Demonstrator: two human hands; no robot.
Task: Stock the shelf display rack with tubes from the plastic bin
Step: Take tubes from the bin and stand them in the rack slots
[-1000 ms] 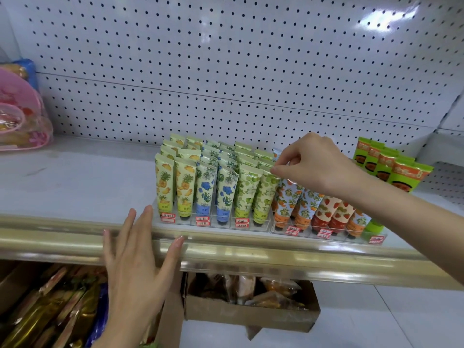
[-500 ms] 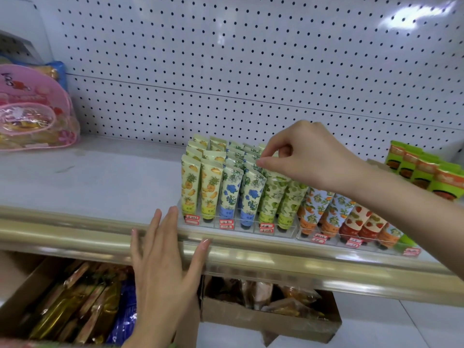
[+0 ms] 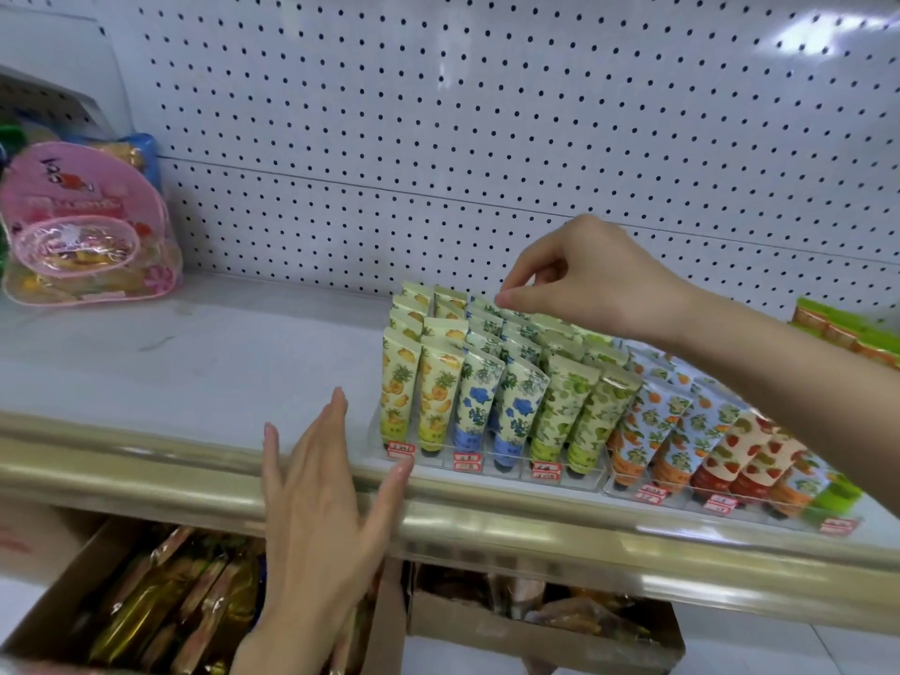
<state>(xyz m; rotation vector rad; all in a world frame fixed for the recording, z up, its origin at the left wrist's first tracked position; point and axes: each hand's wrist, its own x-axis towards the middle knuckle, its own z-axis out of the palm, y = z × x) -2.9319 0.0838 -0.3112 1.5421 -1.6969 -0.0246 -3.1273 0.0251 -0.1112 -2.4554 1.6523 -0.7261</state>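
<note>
A clear display rack on the white shelf holds several upright tubes in rows: pineapple-print, blue-flower and green-leaf. A second rack to its right carries orange-print and strawberry-print tubes. My right hand reaches in from the right over the back rows, fingers curled, thumb and forefinger pinching the top edge of a back-row blue-flower tube. My left hand is flat with straight, spread fingers before the shelf's gold front edge, its thumb near the rack's front-left corner. No plastic bin is in view.
A pink clear pouch stands at the shelf's left end. Green and orange tubes stand at the far right. White pegboard backs the shelf. Under the gold rail are cardboard boxes of packaged goods.
My right hand has moved from the green-leaf rows leftward and back to the blue-flower back row. The left hand stayed flat by the shelf edge as the view shifted.
</note>
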